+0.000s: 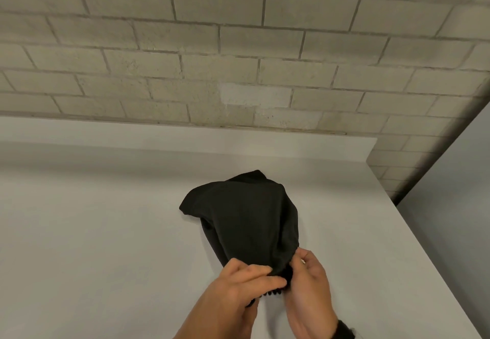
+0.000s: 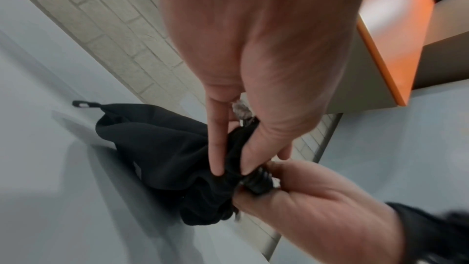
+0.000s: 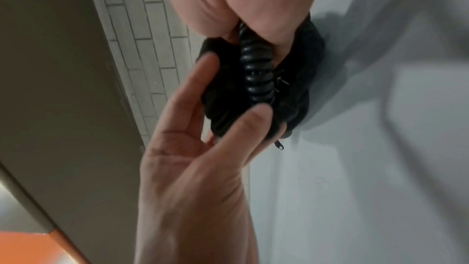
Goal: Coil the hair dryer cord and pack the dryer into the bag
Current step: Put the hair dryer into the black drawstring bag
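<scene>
A black cloth bag (image 1: 244, 214) lies bulging on the white table (image 1: 106, 232), its gathered mouth toward me. My left hand (image 1: 252, 275) pinches the bunched fabric of that mouth between thumb and fingers (image 2: 218, 170). My right hand (image 1: 299, 261) grips the black coiled cord (image 3: 259, 71), which sticks out of the mouth. A short piece of the cord (image 1: 273, 293) shows below my hands. In the left wrist view the cord (image 2: 259, 181) sits inside the right hand's curled fingers. The dryer itself is hidden.
A pale brick wall (image 1: 238, 60) rises behind the table. The table's right edge (image 1: 424, 246) runs close to my right hand. A small tab (image 2: 81, 104) hangs off the bag's far end. An orange-edged panel (image 2: 388, 27) stands to the side.
</scene>
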The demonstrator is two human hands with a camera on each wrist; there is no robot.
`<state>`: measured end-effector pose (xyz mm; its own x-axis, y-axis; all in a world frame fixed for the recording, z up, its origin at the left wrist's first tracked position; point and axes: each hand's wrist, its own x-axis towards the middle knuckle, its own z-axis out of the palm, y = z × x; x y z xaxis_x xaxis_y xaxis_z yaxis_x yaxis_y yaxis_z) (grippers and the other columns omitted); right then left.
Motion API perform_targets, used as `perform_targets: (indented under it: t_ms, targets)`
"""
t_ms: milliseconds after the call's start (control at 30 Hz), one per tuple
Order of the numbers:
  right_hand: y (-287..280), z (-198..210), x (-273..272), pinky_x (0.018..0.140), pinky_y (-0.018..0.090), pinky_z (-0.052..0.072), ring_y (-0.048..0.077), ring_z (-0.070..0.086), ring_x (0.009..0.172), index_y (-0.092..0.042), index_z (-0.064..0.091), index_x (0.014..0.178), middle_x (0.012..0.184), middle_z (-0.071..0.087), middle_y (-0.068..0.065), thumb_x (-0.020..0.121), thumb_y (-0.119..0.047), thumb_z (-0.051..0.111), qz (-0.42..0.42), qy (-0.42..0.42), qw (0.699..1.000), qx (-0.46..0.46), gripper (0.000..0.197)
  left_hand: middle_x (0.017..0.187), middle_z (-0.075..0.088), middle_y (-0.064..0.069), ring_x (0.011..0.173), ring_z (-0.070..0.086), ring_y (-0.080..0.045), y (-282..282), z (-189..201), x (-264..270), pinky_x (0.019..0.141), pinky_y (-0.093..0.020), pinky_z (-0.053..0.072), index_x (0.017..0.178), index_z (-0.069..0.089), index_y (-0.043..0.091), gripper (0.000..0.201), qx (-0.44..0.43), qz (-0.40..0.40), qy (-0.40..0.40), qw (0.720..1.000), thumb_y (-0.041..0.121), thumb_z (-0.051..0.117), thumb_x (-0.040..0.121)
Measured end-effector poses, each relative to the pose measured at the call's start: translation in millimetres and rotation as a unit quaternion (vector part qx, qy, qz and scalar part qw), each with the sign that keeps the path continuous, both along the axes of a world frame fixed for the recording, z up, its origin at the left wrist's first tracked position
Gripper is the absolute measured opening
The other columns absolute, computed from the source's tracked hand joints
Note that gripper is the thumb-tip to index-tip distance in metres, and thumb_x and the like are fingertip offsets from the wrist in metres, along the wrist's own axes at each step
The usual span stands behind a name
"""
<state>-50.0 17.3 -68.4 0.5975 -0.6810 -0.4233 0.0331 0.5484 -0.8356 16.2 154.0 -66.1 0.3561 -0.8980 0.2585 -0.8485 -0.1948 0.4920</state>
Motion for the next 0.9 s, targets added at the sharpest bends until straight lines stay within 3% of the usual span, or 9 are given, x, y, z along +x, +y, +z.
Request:
perform_targets:
  t_ms: [100,200,300,367,433,633,767,833,900]
  targets:
    - [11,5,9,0.099,0.048,0.049,0.037,0.065,0.104,-0.004,0.060,0.113,0.107,0.069,0.024,0.099,-0.009,0.046,0.014,-0.070,0.995,0.070,0.021,0.116,0.051,0.039,0.105,0.042,0.008,-3,7,-4,0.085,0.003,0.035,0.121,0.053,0.054,0.064,-0.024,0.018,0.033,0.999,0.006,0.068,0.081]
    - [19,3,14,0.107,0.045,0.040,0.035,0.059,0.110,-0.002,0.060,0.113,0.110,0.065,0.025,0.090,-0.017,0.048,0.080,-0.121,0.982,0.125,0.030,0.118,0.050,0.043,0.112,0.046,0.002,2,19,4,0.080,-0.002,0.041,0.116,0.053,0.063,0.066,-0.060,0.046,0.071,0.995,0.007,0.059,0.082]
    - [12,-3,10,0.099,0.033,0.045,0.021,0.060,0.099,-0.010,0.061,0.101,0.101,0.064,0.013,0.098,-0.005,0.040,0.187,-0.038,0.981,-0.040,0.021,0.113,0.058,0.039,0.109,0.051,0.001,13,23,14,0.073,-0.001,0.042,0.112,0.060,0.058,0.071,-0.066,0.049,0.102,0.991,-0.004,0.062,0.078]
    - [4,-4,8,0.088,0.021,0.049,0.010,0.060,0.093,-0.019,0.059,0.097,0.095,0.063,0.003,0.100,-0.006,0.040,0.261,0.038,0.942,-0.205,0.023,0.113,0.060,0.038,0.108,0.052,0.002,19,23,17,0.075,-0.001,0.042,0.112,0.061,0.057,0.073,-0.054,0.042,0.122,0.990,-0.006,0.062,0.076]
    - [-3,-4,6,0.081,0.019,0.052,0.004,0.060,0.084,-0.023,0.058,0.094,0.089,0.061,0.000,0.101,-0.012,0.040,0.310,0.081,0.894,-0.312,0.022,0.114,0.059,0.038,0.109,0.053,0.002,24,23,18,0.078,-0.003,0.043,0.112,0.060,0.060,0.074,-0.039,0.041,0.141,0.988,-0.006,0.062,0.077]
    - [-9,-6,-1,0.092,0.023,0.052,0.011,0.064,0.095,-0.032,0.052,0.108,0.100,0.064,-0.007,0.099,-0.035,0.044,0.411,0.103,0.834,-0.353,0.013,0.111,0.062,0.035,0.108,0.057,0.005,34,23,21,0.073,-0.009,0.050,0.106,0.064,0.059,0.073,-0.033,0.062,0.215,0.974,-0.009,0.066,0.080]
    - [-2,-5,1,0.072,0.011,0.048,0.002,0.057,0.073,-0.037,0.048,0.086,0.078,0.055,-0.015,0.099,-0.029,0.048,0.372,0.145,0.809,-0.432,0.015,0.110,0.063,0.033,0.108,0.058,0.004,38,18,21,0.073,-0.009,0.050,0.104,0.067,0.056,0.072,-0.019,0.065,0.225,0.972,-0.011,0.064,0.080]
    - [-1,-10,4,0.074,0.010,0.046,0.003,0.057,0.074,-0.028,0.054,0.094,0.082,0.056,-0.011,0.101,-0.025,0.045,0.355,0.191,0.794,-0.456,0.012,0.109,0.064,0.032,0.106,0.059,0.005,39,16,20,0.074,-0.007,0.048,0.105,0.067,0.054,0.070,-0.019,0.065,0.228,0.971,-0.011,0.064,0.080]
    - [0,-14,4,0.083,0.027,0.047,0.024,0.062,0.087,-0.006,0.058,0.094,0.081,0.057,0.003,0.099,-0.016,0.046,0.332,0.235,0.779,-0.477,0.016,0.108,0.064,0.034,0.106,0.058,0.008,38,16,18,0.072,-0.007,0.048,0.106,0.065,0.057,0.071,-0.009,0.061,0.234,0.970,-0.009,0.064,0.082]
